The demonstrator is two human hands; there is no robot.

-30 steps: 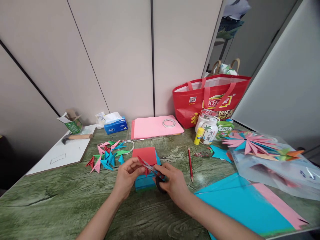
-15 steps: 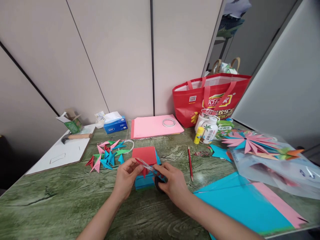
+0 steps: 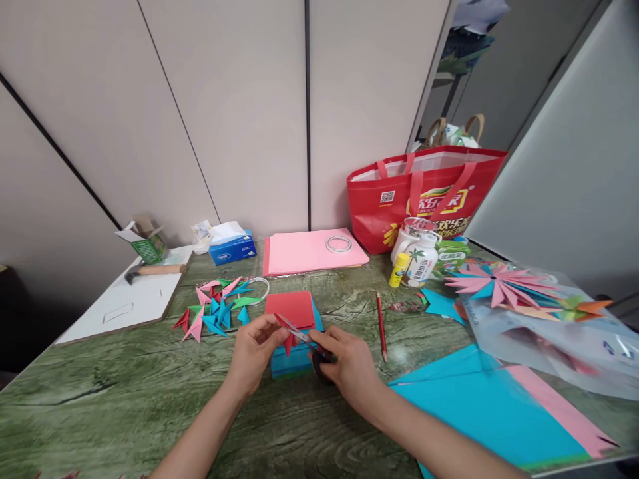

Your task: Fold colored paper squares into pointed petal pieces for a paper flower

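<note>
My left hand (image 3: 254, 351) pinches a small folded red paper piece (image 3: 286, 336) just above the table. My right hand (image 3: 344, 362) grips black-handled scissors (image 3: 312, 346), their blades reaching into the red piece. Both hands hover over a stack of square papers (image 3: 294, 332), red on top and blue beneath. A heap of folded paper points (image 3: 214, 309) in pink, blue, green and red lies to the left of the stack.
A red pencil (image 3: 381, 318) lies right of my hands. Large blue and pink sheets (image 3: 489, 406) cover the right front. Behind stand pink paper with a tape ring (image 3: 338, 243), a tissue box (image 3: 232, 247), a glue stick (image 3: 398, 270), a bottle (image 3: 422, 261), a red bag (image 3: 424, 193) and paper flowers (image 3: 499, 283).
The hands have stayed almost in place; the scissors and the red piece shifted slightly as the blades worked. The view drifted a little to the left.
</note>
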